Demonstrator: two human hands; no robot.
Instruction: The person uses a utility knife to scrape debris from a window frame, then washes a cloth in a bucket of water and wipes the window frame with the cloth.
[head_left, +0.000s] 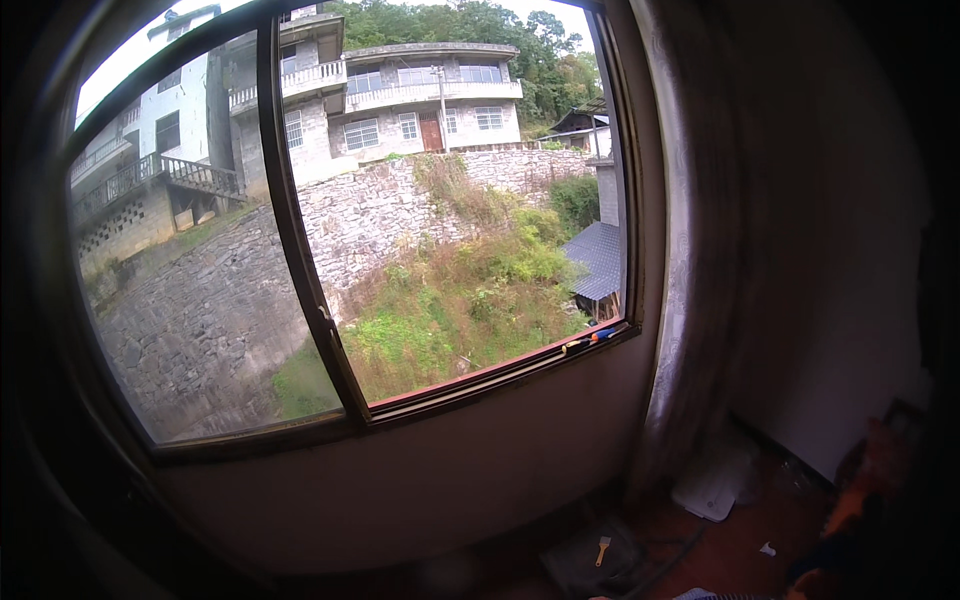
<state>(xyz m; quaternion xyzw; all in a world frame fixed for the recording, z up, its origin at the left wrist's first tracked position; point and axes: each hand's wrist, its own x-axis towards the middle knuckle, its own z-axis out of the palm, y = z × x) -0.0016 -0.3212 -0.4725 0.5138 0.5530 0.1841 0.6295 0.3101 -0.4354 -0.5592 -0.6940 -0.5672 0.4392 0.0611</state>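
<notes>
Orange-handled hand tool (603, 551) seen on a dark flat sheet (568, 568) near the lower edge, below a dark-framed window (350, 395).
Neither hand is shown, so how far the fingers are spread, or whether anything is held, cannot be told. Whether a brush or a scraper is pictured cannot be made out; its wider end is pointed toward the window. It would probably be found light and stiff, best gripped by the narrow handle.

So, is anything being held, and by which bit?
It can't be told: neither of the person's hands can be made out. No hand touches the orange-handled tool near the bottom or the colourful things on the window ledge.
</notes>
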